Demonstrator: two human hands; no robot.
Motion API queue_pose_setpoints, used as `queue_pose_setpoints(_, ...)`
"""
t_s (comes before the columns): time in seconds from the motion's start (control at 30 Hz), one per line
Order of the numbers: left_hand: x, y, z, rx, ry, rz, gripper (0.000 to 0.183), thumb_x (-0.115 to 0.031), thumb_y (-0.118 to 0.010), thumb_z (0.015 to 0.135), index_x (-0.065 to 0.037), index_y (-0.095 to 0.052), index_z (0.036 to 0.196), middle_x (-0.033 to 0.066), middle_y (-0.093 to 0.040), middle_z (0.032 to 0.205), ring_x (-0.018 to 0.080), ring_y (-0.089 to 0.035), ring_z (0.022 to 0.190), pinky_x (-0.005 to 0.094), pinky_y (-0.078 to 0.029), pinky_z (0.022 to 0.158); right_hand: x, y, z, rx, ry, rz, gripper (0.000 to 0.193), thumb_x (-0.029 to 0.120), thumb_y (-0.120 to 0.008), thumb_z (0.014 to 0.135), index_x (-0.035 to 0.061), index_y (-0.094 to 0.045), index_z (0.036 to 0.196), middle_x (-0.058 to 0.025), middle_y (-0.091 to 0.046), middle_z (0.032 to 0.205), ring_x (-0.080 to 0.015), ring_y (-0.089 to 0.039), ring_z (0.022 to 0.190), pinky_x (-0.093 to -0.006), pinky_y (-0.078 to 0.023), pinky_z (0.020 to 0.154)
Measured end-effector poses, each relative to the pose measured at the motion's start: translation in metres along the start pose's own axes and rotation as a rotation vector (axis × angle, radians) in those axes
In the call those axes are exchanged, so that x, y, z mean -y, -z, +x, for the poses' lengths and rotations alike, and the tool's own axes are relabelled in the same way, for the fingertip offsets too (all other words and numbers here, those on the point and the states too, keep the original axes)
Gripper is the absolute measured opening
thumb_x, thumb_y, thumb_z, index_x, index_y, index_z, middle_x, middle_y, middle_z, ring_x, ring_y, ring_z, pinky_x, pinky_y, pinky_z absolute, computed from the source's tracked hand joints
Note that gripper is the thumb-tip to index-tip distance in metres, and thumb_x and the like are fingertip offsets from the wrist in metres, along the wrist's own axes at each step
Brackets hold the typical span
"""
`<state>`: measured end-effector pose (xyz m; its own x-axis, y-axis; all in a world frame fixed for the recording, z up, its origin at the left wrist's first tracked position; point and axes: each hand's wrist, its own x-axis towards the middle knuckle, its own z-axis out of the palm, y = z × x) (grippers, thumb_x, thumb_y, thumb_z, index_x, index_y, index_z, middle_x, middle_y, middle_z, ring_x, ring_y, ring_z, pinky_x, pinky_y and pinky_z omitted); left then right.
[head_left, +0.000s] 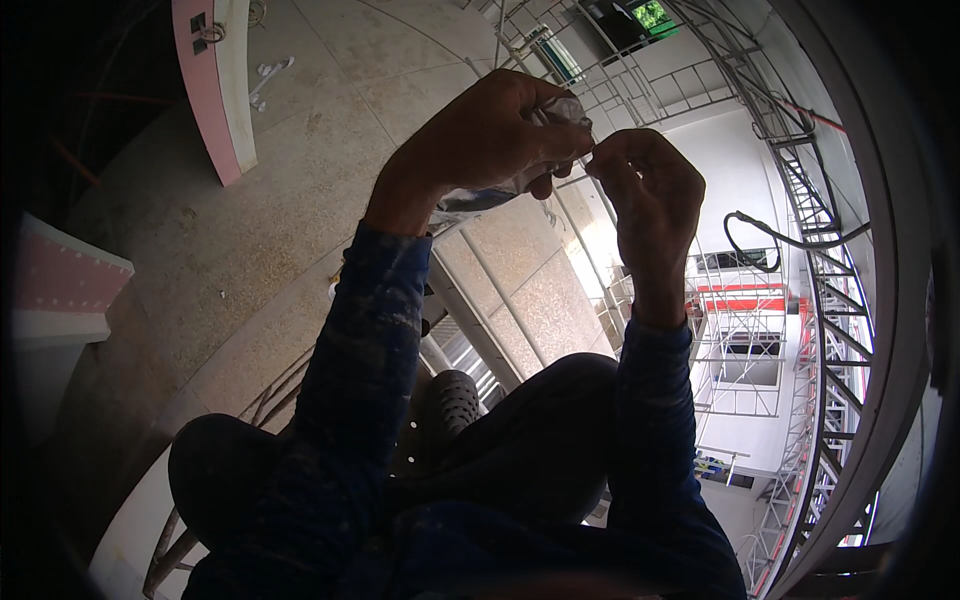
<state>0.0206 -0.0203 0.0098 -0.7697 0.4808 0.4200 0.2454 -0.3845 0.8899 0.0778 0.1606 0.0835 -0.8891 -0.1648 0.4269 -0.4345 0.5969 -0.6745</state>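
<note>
Both hands raised at upper centre of the frame, forearms in blue sleeves (375, 320) rising from the lower edge. Left hand (465, 140): fingers (560, 145) curled and clamped on a crumpled pale grey sheet (565, 108), apparently thin plastic; it bunches out above the knuckles, and more shows below the palm. Right hand (655, 190), just to the right: thumb and forefinger drawn together at the tips, right beside the left fingertips; cannot tell whether an edge of the sheet is pinched between them. Sheet located at upper centre, in the left grip. Bent legs in dark trousers (540, 430) fill the lower centre, a perforated shoe (457, 400) between them. Speckled floor (300, 180) lies well below, across the upper left and centre. Pink-and-white panel (212, 100) stands at upper left, white scraps (268, 78) near it on the floor; a second pink-and-white piece (70, 275) at left edge. Right side: metal scaffolding (745, 370) before white walls, a dark looped cable (750, 240), and a lattice truss (840, 350) curving along the rim
</note>
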Motion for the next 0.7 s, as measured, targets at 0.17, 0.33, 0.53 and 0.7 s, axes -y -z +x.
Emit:
queue_pose_setpoints(0.17,-0.0019,0.0001,-0.0015,-0.013,0.025,-0.005,0.027,-0.025,-0.074,0.096,0.0,-0.07,0.107,0.0108,-0.074,0.08,0.0185,-0.073,0.061,0.0352,-0.06,0.059,0.0002,0.0,0.001,-0.001,0.01,-0.043,0.009,0.004,-0.073,0.085,-0.0039,-0.072,0.089,-0.0086,-0.074,0.083,-0.0126,-0.068,0.077,-0.028,-0.055,0.075)
queue_pose_setpoints(0.33,-0.0003,-0.0009,-0.001,-0.036,0.035,-0.021,0.029,-0.026,-0.073,0.097,0.001,-0.07,0.108,0.0113,-0.074,0.08,0.0196,-0.073,0.061,0.0367,-0.06,0.058,0.0,0.0011,0.0021,0.009,0.022,-0.042,0.009,0.004,-0.073,0.085,-0.0039,-0.072,0.089,-0.0091,-0.074,0.083,-0.0129,-0.068,0.077,-0.0287,-0.056,0.075)
queue_pose_setpoints(0.53,0.003,-0.0001,0.0002,-0.037,0.021,0.012,0.027,-0.024,-0.073,0.097,0.001,-0.071,0.106,0.011,-0.073,0.079,0.0203,-0.073,0.06,0.0371,-0.06,0.057,0.0027,-0.0005,0.0003,0.011,-0.008,-0.046,0.009,0.004,-0.073,0.086,-0.0044,-0.072,0.089,-0.0093,-0.074,0.083,-0.0131,-0.069,0.077,-0.0286,-0.056,0.075)
queue_pose_setpoints(0.7,0.002,0.0,-0.0002,-0.031,0.008,0.016,0.026,-0.023,-0.072,0.097,0.001,-0.071,0.106,0.0106,-0.073,0.078,0.0203,-0.073,0.06,0.0372,-0.06,0.057,0.0032,-0.0009,0.0003,0.007,-0.011,-0.036,0.01,0.005,-0.073,0.086,-0.0045,-0.073,0.09,-0.0096,-0.074,0.083,-0.0132,-0.069,0.076,-0.0285,-0.056,0.075)
